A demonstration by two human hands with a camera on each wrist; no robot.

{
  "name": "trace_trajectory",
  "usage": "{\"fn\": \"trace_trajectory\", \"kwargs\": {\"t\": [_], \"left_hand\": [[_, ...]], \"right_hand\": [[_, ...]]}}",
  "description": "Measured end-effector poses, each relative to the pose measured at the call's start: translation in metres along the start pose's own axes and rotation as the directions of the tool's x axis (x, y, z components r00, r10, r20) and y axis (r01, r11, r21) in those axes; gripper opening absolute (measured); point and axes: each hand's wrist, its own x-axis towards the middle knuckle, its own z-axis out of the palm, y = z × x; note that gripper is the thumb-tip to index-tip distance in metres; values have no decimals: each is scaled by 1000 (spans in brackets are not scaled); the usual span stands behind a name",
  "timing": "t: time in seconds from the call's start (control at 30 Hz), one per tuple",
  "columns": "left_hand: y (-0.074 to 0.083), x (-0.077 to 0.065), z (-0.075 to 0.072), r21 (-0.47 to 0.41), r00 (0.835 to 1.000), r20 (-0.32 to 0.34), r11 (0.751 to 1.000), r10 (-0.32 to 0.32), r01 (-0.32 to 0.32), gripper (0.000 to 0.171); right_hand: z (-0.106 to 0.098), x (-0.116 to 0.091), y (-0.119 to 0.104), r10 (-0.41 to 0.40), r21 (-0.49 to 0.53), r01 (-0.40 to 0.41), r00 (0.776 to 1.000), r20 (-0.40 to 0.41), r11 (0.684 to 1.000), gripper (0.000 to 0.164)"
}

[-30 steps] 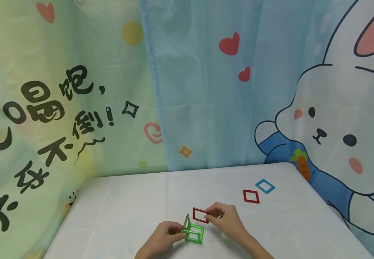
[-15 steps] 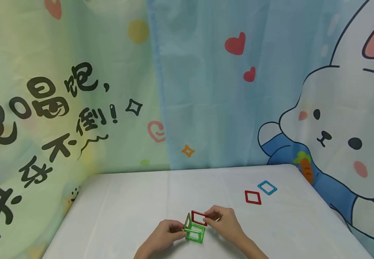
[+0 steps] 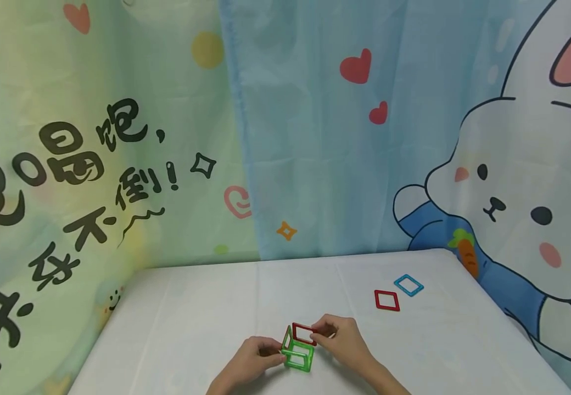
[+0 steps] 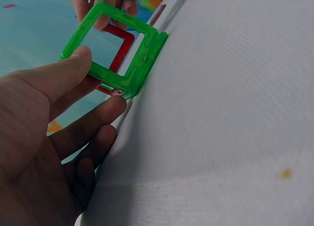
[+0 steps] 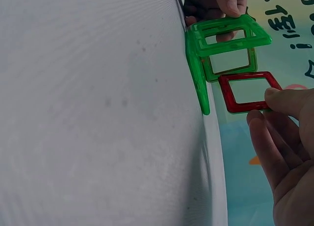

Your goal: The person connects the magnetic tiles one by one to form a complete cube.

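Note:
My left hand (image 3: 253, 359) grips a small structure of green square magnetic tiles (image 4: 110, 76) by its left side, thumb on one upright tile in the left wrist view. One green tile lies flat on the table while others stand up from it. Between the thumb and fingers of my right hand (image 3: 345, 339) is a red square magnetic tile (image 5: 227, 93), held upright. Its left edge is right at the far side of the green structure in the head view. The right wrist view shows the red tile's near corner close beside the standing green tiles.
Farther back on the right of the white table (image 3: 206, 307) lie a loose red square tile (image 3: 388, 309) and a blue one (image 3: 403, 289), close to each other. A printed curtain (image 3: 310, 181) hangs behind the table's back edge.
My right hand has brought the red tile slightly down and left, up against the green structure in the head view. The left hand keeps its hold, and the head view has shifted a little.

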Motion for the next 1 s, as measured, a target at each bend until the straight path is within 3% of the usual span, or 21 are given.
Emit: {"fn": "trace_trajectory", "kwargs": {"t": [0.17,1.0], "left_hand": [[-2,-1,2,-2,1000,-2,1000,-12,12,16],[-3,1,1,6,1000,-7,1000,2,-2,16]], "right_hand": [[0,-2,1,37,-13,-37,999,20,999,11],[0,-1,6,14,15,-15,997,70,1000,11]]}}
